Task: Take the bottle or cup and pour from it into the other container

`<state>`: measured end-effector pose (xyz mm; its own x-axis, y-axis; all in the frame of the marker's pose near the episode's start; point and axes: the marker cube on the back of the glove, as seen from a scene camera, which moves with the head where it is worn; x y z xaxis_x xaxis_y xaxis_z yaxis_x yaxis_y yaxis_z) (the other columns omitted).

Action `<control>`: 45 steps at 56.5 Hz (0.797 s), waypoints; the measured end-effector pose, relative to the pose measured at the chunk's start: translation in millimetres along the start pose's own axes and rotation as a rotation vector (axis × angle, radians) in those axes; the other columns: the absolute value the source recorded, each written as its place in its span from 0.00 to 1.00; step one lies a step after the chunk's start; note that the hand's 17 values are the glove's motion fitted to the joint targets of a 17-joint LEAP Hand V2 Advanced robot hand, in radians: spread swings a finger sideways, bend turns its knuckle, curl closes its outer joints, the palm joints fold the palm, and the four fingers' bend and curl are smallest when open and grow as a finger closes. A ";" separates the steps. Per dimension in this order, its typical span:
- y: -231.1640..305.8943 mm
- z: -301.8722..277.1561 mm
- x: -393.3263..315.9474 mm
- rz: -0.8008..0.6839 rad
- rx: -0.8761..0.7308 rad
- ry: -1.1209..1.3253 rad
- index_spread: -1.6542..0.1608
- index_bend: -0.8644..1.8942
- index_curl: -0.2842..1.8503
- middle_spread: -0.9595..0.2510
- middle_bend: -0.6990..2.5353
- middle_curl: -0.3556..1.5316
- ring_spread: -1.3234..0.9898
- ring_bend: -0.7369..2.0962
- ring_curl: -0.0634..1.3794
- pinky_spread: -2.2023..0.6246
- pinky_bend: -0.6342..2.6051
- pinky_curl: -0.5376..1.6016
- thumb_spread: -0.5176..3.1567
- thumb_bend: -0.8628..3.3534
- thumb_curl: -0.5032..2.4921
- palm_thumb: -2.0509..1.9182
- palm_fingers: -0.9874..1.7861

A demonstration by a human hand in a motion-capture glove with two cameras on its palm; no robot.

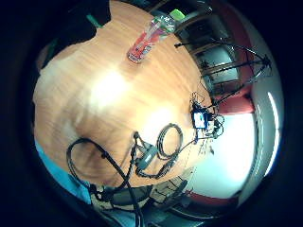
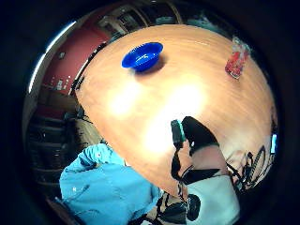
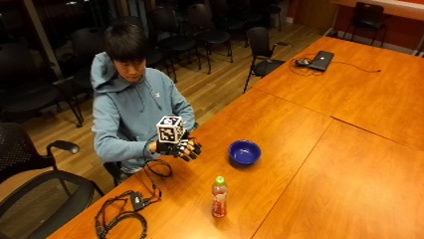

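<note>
A clear bottle (image 3: 219,197) with red drink and a green cap stands upright on the wooden table (image 3: 298,129), near its front edge. It also shows in the palm views as the bottle (image 1: 149,38) and the bottle (image 2: 236,58). A blue bowl (image 3: 244,152) sits farther along the table, also seen as the bowl (image 2: 143,56). My gloved right hand (image 3: 182,148) hovers above the table edge in front of the person, to the left of both, with fingers loosely curled and holding nothing. A thumb (image 2: 199,133) shows in the thumb side view.
Coiled black cables and a small box (image 3: 129,209) lie on the table's near left corner. A laptop (image 3: 322,59) sits on a far table. Office chairs (image 3: 40,184) stand beside and behind the person. A tripod (image 1: 236,71) stands off the table.
</note>
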<state>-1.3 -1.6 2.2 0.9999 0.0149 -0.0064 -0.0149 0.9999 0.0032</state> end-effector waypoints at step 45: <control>-27.7 10.5 80.8 0.146 -0.048 -0.035 0.72 0.36 0.23 0.80 0.27 0.33 0.59 0.43 0.24 0.83 0.41 0.38 0.41 0.21 0.29 0.70 0.49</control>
<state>80.0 -28.2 12.1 0.9866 0.1609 0.0258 -0.1596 0.9861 -0.0463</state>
